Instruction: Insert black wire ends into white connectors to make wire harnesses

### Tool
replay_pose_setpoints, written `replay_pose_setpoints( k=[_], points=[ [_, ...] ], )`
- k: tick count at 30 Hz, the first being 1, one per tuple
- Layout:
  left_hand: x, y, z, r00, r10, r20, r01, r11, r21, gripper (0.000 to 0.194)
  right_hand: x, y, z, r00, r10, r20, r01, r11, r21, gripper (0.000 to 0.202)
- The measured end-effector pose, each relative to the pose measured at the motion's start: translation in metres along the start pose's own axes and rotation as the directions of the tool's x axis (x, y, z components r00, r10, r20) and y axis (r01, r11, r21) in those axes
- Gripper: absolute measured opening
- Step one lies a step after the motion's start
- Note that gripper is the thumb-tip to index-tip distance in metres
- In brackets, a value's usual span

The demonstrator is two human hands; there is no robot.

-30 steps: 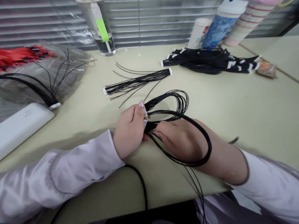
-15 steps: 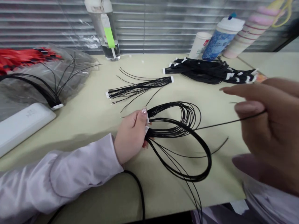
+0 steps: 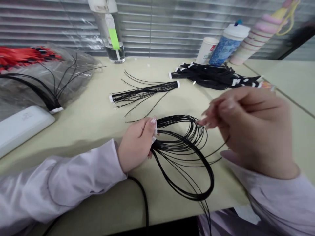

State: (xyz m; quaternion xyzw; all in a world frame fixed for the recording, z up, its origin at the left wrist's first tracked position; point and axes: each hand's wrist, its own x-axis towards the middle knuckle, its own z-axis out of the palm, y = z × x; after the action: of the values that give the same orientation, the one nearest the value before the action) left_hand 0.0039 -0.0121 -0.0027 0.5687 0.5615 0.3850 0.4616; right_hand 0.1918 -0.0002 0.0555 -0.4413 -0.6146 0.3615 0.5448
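Observation:
My left hand is closed around the white connectors of a black wire harness. Its thumb presses on top, and the harness wires loop out to the right. Several loose wire ends trail past the loops, some toward the table's front edge. My right hand hovers at the right side of the loops, slightly blurred. Its fingers are curled, the thumb against the index finger, with the fingertips close to the upper loop. Whatever is between them cannot be made out. One loose wire end reaches the edge of this hand.
Another black wire bundle lies behind the hands. A pile of black harnesses is at the back right, before several bottles. To the left are a white power bank-like block and a plastic bag with red wires.
My right hand has moved left and in toward the loops; the wire it held stretched out to the right now hangs slack. My left hand keeps its hold.

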Motion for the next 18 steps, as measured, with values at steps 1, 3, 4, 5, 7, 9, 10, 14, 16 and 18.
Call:
replay_pose_setpoints(
  k=[1, 3, 4, 5, 7, 9, 10, 14, 16, 18],
  points=[
    [0.000, 0.000, 0.000, 1.000, 0.008, 0.002, -0.008, 1.000, 0.004, 0.041, -0.002, 0.003, 0.003, 0.998, 0.000, 0.066, 0.005, 0.997, -0.079, 0.009],
    [-0.002, 0.001, -0.001, 1.000, 0.017, 0.006, -0.017, 1.000, 0.010, 0.040, -0.006, 0.007, 0.008, 0.968, -0.012, 0.250, 0.079, 0.962, -0.263, 0.018],
    [-0.002, 0.002, -0.001, 1.000, 0.018, 0.009, -0.018, 1.000, 0.011, 0.040, -0.007, 0.009, 0.009, 0.946, -0.041, 0.323, 0.158, 0.925, -0.347, 0.017],
    [-0.003, 0.002, -0.002, 1.000, 0.017, 0.012, -0.017, 1.000, 0.011, 0.040, -0.008, 0.010, 0.009, 0.921, -0.078, 0.381, 0.245, 0.878, -0.412, 0.013],
    [-0.005, 0.003, -0.003, 1.000, 0.007, 0.006, -0.007, 1.000, 0.010, 0.040, -0.010, 0.012, 0.009, 0.880, -0.141, 0.454, 0.374, 0.795, -0.478, 0.008],
    [-0.006, 0.004, -0.005, 1.000, -0.002, -0.006, 0.002, 1.000, 0.016, 0.040, -0.012, 0.014, 0.009, 0.857, -0.161, 0.490, 0.424, 0.761, -0.491, 0.007],
    [-0.006, 0.004, -0.006, 1.000, -0.005, -0.012, 0.005, 1.000, 0.025, 0.040, -0.013, 0.014, 0.010, 0.849, -0.168, 0.500, 0.437, 0.754, -0.489, 0.008],
    [-0.008, 0.004, -0.006, 1.000, 0.031, -0.003, -0.031, 0.996, 0.081, 0.039, -0.018, 0.016, 0.015, 0.812, -0.206, 0.546, 0.498, 0.733, -0.463, 0.015],
    [-0.008, 0.004, -0.006, 0.999, 0.049, 0.010, -0.049, 0.994, 0.094, 0.039, -0.020, 0.017, 0.017, 0.800, -0.220, 0.559, 0.521, 0.716, -0.464, 0.016],
    [-0.008, 0.005, -0.005, 0.999, 0.043, 0.017, -0.045, 0.994, 0.103, 0.038, -0.021, 0.017, 0.018, 0.801, -0.238, 0.550, 0.535, 0.698, -0.477, 0.016]
  ],
)
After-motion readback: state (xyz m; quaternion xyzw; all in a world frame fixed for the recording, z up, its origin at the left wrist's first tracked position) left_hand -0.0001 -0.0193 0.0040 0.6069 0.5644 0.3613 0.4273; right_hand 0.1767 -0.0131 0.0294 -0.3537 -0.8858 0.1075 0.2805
